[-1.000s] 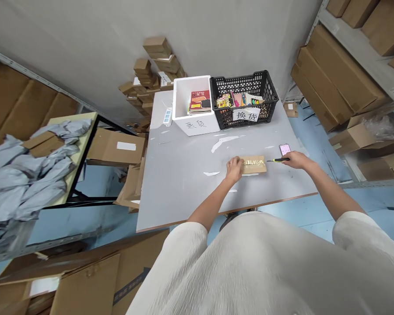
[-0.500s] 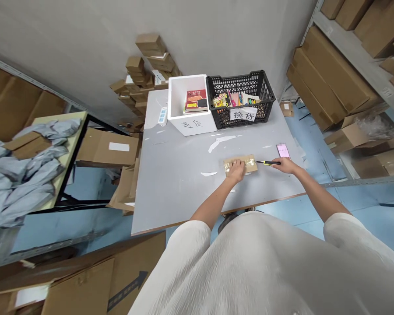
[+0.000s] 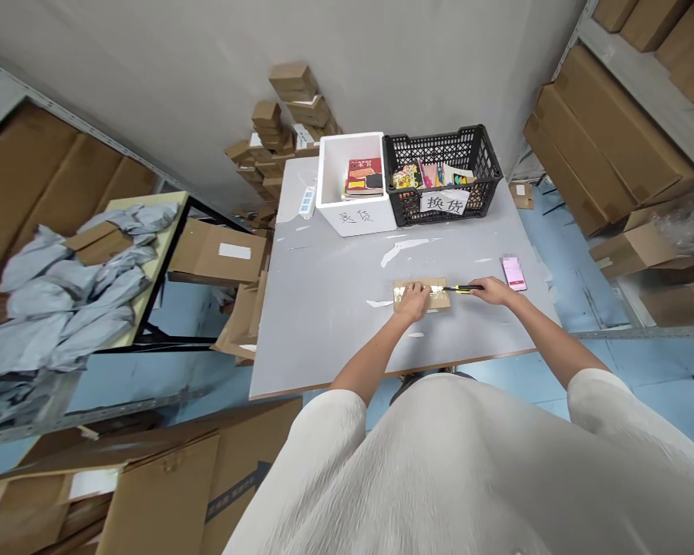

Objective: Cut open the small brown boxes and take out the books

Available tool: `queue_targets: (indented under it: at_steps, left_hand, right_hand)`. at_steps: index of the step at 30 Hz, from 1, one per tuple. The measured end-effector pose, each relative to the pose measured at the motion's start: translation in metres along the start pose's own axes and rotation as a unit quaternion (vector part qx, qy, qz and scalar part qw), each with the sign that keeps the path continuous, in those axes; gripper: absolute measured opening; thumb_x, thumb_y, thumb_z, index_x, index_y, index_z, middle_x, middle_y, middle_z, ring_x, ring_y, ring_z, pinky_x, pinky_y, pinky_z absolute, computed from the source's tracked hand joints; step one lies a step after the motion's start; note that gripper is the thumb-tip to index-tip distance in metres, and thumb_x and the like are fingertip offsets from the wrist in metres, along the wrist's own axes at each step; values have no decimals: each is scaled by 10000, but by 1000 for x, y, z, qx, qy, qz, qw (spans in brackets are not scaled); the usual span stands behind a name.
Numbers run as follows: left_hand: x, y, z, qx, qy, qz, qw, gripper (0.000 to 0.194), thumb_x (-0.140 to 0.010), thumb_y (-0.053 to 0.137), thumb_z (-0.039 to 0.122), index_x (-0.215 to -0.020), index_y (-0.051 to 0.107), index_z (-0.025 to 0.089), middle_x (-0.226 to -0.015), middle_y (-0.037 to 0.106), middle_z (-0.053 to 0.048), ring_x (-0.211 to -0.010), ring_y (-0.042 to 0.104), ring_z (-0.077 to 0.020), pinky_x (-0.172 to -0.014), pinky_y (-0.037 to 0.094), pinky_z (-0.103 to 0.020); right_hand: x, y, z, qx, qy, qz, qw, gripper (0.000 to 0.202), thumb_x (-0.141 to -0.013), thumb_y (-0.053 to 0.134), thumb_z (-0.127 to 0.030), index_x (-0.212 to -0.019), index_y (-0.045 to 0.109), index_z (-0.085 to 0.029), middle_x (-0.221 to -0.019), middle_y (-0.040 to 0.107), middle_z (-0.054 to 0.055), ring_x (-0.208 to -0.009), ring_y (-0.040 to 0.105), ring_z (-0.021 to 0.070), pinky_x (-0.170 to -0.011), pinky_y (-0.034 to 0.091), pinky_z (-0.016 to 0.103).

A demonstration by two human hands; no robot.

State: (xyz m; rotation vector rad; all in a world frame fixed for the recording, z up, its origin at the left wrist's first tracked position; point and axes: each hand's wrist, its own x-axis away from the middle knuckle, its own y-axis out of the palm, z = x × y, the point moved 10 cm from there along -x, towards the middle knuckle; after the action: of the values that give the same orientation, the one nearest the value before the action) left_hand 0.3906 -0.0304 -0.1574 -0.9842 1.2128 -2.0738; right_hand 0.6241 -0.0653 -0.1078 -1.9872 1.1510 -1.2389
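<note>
On the grey table (image 3: 324, 324), near its front edge, lies a small flat cardboard box (image 3: 439, 302) with shiny clear tape along its top. My left hand (image 3: 413, 301) grips the box from above with bent fingers over its left and middle part. In my right hand (image 3: 491, 290) is a black and yellow utility knife (image 3: 463, 289), pointing left. Its tip reaches the taped right end of the box; whether it has cut in, I cannot tell. A phone with a pink screen (image 3: 513, 273) lies just beyond the right hand.
Behind stand a white foam bin (image 3: 355, 220) holding books and a black plastic crate (image 3: 486, 185) of colourful booklets. A power strip (image 3: 307, 203) lies left of them. Grey bags (image 3: 52, 301) cover a side table. Cartons (image 3: 613, 146) stand on the right.
The knife has moved left, from beside the box's right end onto its taped top. My left hand stays on the box. The camera view has turned slightly left.
</note>
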Motion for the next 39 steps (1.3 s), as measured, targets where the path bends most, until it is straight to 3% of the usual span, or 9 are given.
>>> queue_targets:
  at_steps: [7,10,18,23,26,29,32,35,39]
  left_hand:
    - [0,4,2,-12,19,-9,1000,619,-851,828,233,-1395,548,327,-1447,529,-114,-1388,473,-350,-1166,471,-515]
    - [0,4,2,-10,18,-7,1000,614,-845,834,214,-1374,543,322,-1442,523,-108,-1382,474,-343,-1158,476,-514]
    - [-1,5,-1,12,6,-11,1000,612,-836,841,179,-1358,547,305,-1448,513,-124,-1391,476,-359,-1158,446,-505]
    - [-2,1,0,23,10,-4,1000,606,-818,847,162,-1331,549,287,-1431,527,-130,-1366,496,-354,-1172,435,-496]
    - [0,-1,2,18,12,-11,1000,610,-823,841,164,-1347,554,286,-1440,532,-130,-1368,495,-355,-1173,428,-493]
    - [3,-4,4,35,15,-9,999,612,-842,851,250,-1384,565,268,-1432,544,-142,-1367,501,-371,-1185,414,-495]
    - [3,-15,3,72,-2,32,997,493,-995,680,380,-1454,549,255,-1436,547,-151,-1324,535,-367,-1152,442,-498]
    - [-1,-26,2,73,-26,78,994,416,-1078,471,308,-1480,540,230,-1468,537,-170,-1336,531,-359,-1139,445,-494]
    - [-11,-28,9,49,-14,89,995,494,-1013,545,212,-1506,516,219,-1584,476,-183,-1467,429,-366,-1237,343,-517]
  right_hand:
    - [-14,-2,-27,134,-36,-27,990,382,-1059,469,-336,-1282,773,-273,-1167,806,89,-1009,712,253,-789,448,300]
    - [-19,-1,-30,144,-36,-36,988,369,-1047,486,-332,-1263,777,-265,-1159,805,99,-1009,717,257,-796,457,304]
    - [-16,25,6,-71,28,-133,988,332,-978,593,-483,-1059,796,-234,-878,780,38,-743,672,181,-661,483,265]
    - [1,51,14,-178,29,-175,968,425,-942,647,-607,-1073,800,-233,-921,792,59,-788,725,188,-631,520,254]
    - [12,57,15,-197,32,-155,968,448,-930,655,-640,-1067,789,-235,-906,783,48,-796,725,189,-645,532,256]
    - [21,50,21,-224,44,-110,967,443,-946,638,-650,-971,750,-222,-866,769,46,-793,722,192,-669,546,265]
    - [27,38,31,-252,74,-73,962,416,-961,645,-630,-931,701,-219,-889,782,62,-788,725,194,-652,539,260]
    - [31,25,34,-272,91,-27,958,357,-993,630,-570,-1017,674,-216,-1009,809,83,-788,718,185,-623,517,250]
    - [31,16,14,-218,45,21,975,318,-1050,558,-484,-1160,692,-218,-1016,814,66,-871,720,204,-745,552,282]
